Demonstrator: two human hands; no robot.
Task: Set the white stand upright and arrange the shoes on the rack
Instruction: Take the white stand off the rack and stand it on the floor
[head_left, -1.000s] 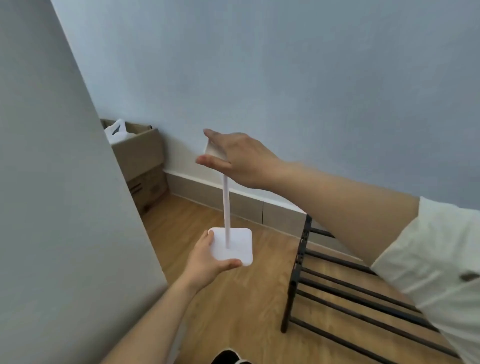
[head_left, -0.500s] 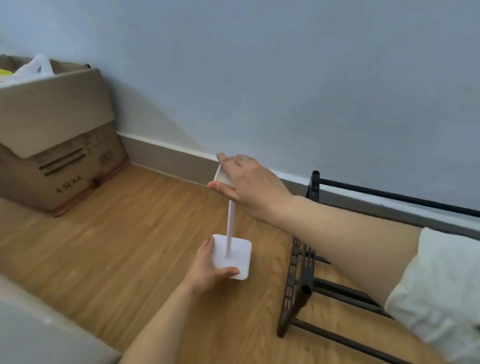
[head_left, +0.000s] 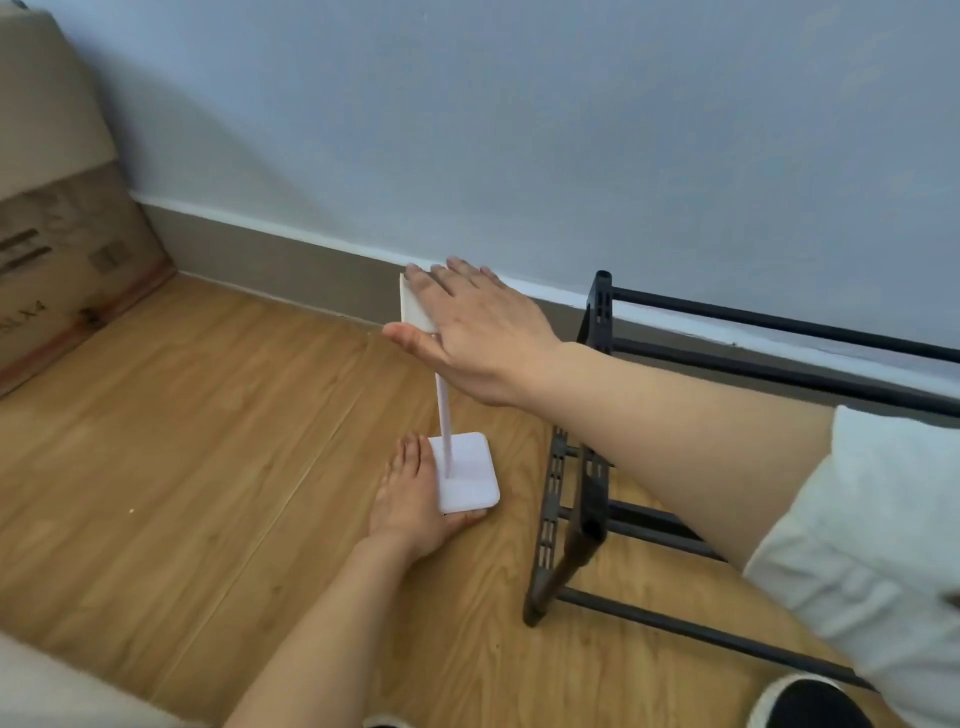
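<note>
The white stand (head_left: 467, 480) is upright, its square base on the wooden floor and its thin pole rising to a flat top plate. My left hand (head_left: 413, 501) grips the base's near-left edge, thumb along its front. My right hand (head_left: 480, 332) lies over the top plate with its fingers stretched out and its thumb under the plate's lower edge. The black metal rack (head_left: 584, 467) stands just right of the stand, bare of shoes. A black shoe with a white sole (head_left: 810, 699) shows at the bottom right.
A large cardboard box (head_left: 57, 218) sits against the wall at the far left. The blue-grey wall and its skirting board (head_left: 291, 260) run close behind the stand. A pale surface (head_left: 47, 691) cuts across the bottom left corner.
Both hands brought the stand down until its base sits on the floor beside the rack. The view dropped lower and closer to the floor. My right hand's fingers have straightened.
</note>
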